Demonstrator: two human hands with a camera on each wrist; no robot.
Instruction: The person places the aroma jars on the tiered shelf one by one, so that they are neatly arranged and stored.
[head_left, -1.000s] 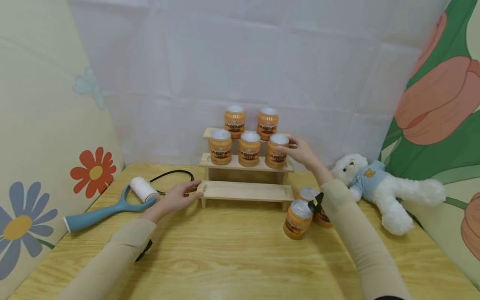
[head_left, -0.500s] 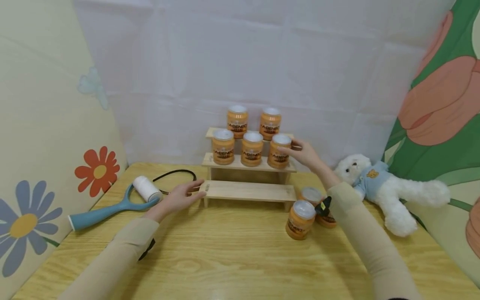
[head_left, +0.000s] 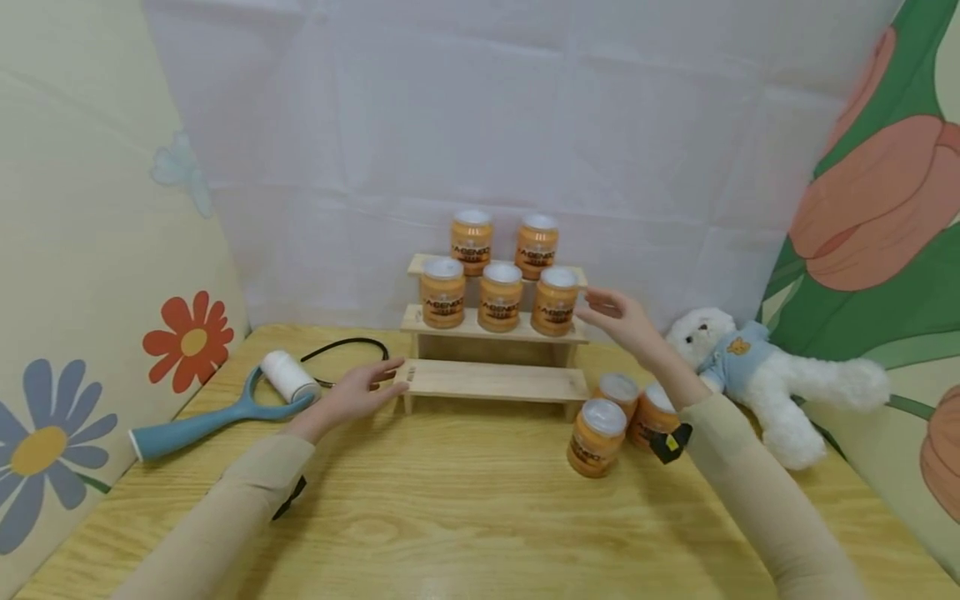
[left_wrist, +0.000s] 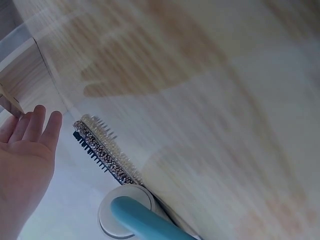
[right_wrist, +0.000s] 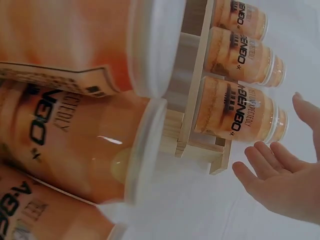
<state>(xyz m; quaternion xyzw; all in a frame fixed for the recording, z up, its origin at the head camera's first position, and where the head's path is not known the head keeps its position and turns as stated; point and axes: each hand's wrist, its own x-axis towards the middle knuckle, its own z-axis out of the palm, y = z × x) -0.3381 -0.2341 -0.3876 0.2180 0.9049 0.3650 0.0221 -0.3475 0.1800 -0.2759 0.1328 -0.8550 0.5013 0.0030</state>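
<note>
A three-step wooden stand holds orange jars with pale lids. Two of them are on the top step, and three are on the middle one. My right hand is just right of the rightmost middle-step jar, fingers spread apart from it; the right wrist view shows a gap between the fingertips and that jar. My left hand has its fingertips at the left end of the bottom step, fingers extended. In the left wrist view the left hand reaches to the wood's edge.
Three more jars stand on the table, right of the stand, under my right forearm. A lint roller with a blue handle lies left, beside a black headband, beaded and toothed. A white teddy bear lies right.
My right hand has let go of the rightmost middle-step jar and drawn back to the right. The jar stays on its step. My left hand keeps its place at the stand.
</note>
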